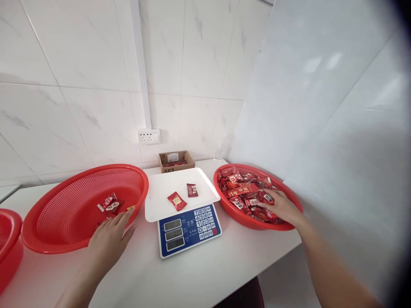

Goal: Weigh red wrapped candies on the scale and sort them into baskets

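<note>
My left hand [108,239] rests open on the front rim of a large red mesh basket [64,214], its fingers stretched toward a few red candy packets [109,204] lying inside. My right hand [278,206] lies palm down with fingers spread on a heap of red candy packets [245,190] in a second red basket [237,214] on the right; I cannot see anything gripped. Between the baskets stands a blue digital scale [189,229] with a white tray [167,188]. Two red candy packets [177,201] [192,190] lie on the tray.
A small open cardboard box [176,161] sits against the tiled wall behind the scale, below a wall socket [149,136]. Part of another red basket [8,239] shows at the far left. The white counter's front edge [250,273] runs close below the scale.
</note>
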Tool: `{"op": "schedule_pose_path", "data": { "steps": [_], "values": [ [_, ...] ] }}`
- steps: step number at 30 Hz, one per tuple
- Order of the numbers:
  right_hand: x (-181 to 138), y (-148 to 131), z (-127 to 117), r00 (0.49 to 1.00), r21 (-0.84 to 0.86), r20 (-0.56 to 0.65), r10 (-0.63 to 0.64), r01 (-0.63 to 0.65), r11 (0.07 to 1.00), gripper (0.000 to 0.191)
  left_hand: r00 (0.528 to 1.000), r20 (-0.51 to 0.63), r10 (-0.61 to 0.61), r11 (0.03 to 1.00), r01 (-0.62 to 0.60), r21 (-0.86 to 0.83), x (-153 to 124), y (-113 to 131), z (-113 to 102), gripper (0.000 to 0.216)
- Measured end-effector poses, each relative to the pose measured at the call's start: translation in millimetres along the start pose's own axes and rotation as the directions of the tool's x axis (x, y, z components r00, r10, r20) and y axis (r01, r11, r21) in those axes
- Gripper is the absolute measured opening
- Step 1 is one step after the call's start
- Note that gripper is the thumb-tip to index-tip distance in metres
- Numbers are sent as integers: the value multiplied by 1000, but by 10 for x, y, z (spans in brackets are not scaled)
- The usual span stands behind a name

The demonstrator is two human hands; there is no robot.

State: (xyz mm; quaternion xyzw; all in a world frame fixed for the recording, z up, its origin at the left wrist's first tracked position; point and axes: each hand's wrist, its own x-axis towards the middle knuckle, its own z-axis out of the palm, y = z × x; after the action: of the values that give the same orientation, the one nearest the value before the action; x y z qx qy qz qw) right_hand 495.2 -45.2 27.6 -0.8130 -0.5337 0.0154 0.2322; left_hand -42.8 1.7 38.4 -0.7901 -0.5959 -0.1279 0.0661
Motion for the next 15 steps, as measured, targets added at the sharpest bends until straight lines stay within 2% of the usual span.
{"op": "schedule_pose_path", "data": {
  "steps": [2,5,7,9,12,15],
  "values": [
    [46,-2,10,999,68,-32,3,-1,998,55,1000,-16,12,1000,-12,0,-3,-3,0,48],
    [86,-21,-33,991,178,-98,91,-73,981,47,1000,-17,18,1000,-18,-5,-7,-11,0,48],
    [99,-76,-89,966,239,-202,159,-109,965,45,1000,-6,15,1000,-15,-13,-7,-16,0,49],
    [110,-190,-151,921,299,-326,214,-115,947,45,1000,-2,8,1000,-8,-21,-6,-17,0,49],
    [131,-504,-205,871,402,-434,230,-41,915,46,1000,-15,-12,1000,12,-25,-8,-4,0,47],
    [136,-992,-118,899,473,-429,87,141,870,46,999,-35,-7,999,6,-38,-14,17,7,44]
  ]
}}
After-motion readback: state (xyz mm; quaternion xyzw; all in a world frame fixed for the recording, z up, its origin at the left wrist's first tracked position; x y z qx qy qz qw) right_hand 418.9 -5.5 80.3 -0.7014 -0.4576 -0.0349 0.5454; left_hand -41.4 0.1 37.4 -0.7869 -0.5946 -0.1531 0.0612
